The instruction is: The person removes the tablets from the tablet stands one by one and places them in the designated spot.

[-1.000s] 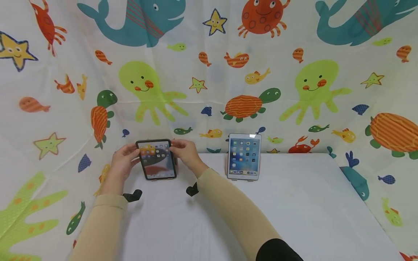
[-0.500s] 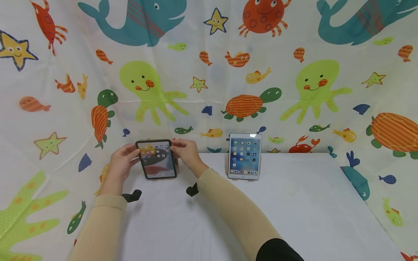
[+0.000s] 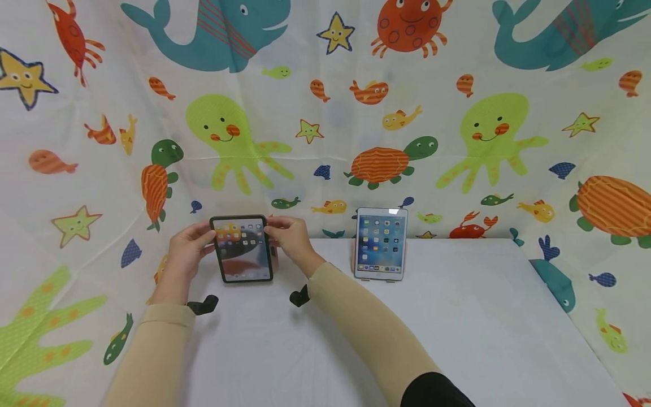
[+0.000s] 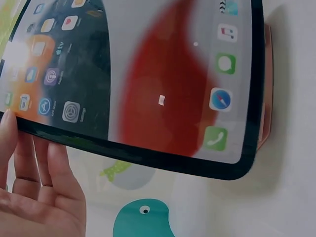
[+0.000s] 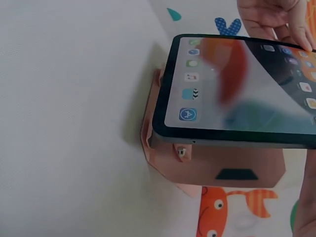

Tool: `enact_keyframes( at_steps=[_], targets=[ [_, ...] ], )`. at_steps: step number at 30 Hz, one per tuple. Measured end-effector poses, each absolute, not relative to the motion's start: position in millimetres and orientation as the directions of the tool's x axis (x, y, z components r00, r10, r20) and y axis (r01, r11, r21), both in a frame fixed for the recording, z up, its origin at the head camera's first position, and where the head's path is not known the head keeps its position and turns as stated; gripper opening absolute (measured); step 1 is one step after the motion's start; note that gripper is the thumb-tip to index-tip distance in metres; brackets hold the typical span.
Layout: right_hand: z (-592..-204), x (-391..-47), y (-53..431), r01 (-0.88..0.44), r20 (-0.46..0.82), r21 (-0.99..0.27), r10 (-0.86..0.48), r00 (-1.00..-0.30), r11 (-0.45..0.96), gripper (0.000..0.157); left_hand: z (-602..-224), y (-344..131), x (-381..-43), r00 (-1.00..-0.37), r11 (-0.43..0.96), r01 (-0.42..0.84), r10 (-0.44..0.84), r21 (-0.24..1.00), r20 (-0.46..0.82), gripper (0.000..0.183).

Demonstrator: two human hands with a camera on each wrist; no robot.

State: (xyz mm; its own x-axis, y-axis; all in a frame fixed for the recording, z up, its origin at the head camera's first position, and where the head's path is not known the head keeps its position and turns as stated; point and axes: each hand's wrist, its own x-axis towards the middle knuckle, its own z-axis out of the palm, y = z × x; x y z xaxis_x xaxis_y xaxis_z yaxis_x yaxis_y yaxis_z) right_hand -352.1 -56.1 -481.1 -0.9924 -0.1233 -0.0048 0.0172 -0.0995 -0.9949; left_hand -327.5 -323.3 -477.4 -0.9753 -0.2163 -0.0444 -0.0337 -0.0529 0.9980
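A black-rimmed tablet point(image 3: 243, 254) with its screen lit stands nearly upright at the back left of the white table. My left hand point(image 3: 185, 251) pinches its left edge, thumb at the front and fingers behind, as the left wrist view also shows. On the opposite side, my right hand point(image 3: 295, 240) pinches the upper right edge. Behind the tablet is a rose-pink metal stand point(image 5: 222, 165), mostly hidden in the head view. In the right wrist view the tablet point(image 5: 232, 89) lies in front of the stand, overlapping its lip.
A second, white-framed tablet point(image 3: 380, 243), also lit, leans on a similar stand to the right. A cloth with printed sea animals point(image 3: 325, 113) hangs behind the white tabletop point(image 3: 458, 316). Black pieces point(image 3: 203, 305) stick out from both wrists.
The black-rimmed tablet has shifted slightly left and forward, and its bottom edge now covers the stand's front lip. My left hand has moved a little left with it; the right is nearly still.
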Motion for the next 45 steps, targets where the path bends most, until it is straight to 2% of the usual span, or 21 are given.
enact_keyframes(
  at_steps=[10,17,22,26,36,45],
  targets=[
    [-484,-348,-51,0.033,-0.019,-0.995,-0.138,-0.990,-0.098,0.018,-478,-327,-323,-0.986,0.061,-0.059,-0.162,0.996,-0.048,0.021],
    [-494,-339,-43,0.108,-0.091,-0.987,-0.139,-0.986,-0.118,0.018,-488,-324,-319,-0.992,0.175,-0.094,-0.098,0.980,-0.077,0.038],
    [-498,-335,-37,0.156,-0.140,-0.981,-0.131,-0.981,-0.117,0.017,-492,-319,-316,-0.995,0.147,-0.094,-0.055,0.985,-0.086,0.027],
    [-502,-333,-36,0.174,-0.160,-0.979,-0.129,-0.979,-0.105,0.016,-492,-318,-313,-0.994,0.136,-0.108,-0.036,0.985,-0.104,0.026],
    [-511,-322,-39,0.221,-0.213,-0.972,-0.093,-0.973,-0.082,0.015,-494,-317,-304,-0.986,0.240,-0.166,-0.009,0.956,-0.169,0.050],
    [-518,-310,-40,0.265,-0.261,-0.963,-0.074,-0.963,-0.051,0.012,-505,-321,-296,-0.977,0.231,-0.201,0.024,0.952,-0.212,0.035]
  ],
)
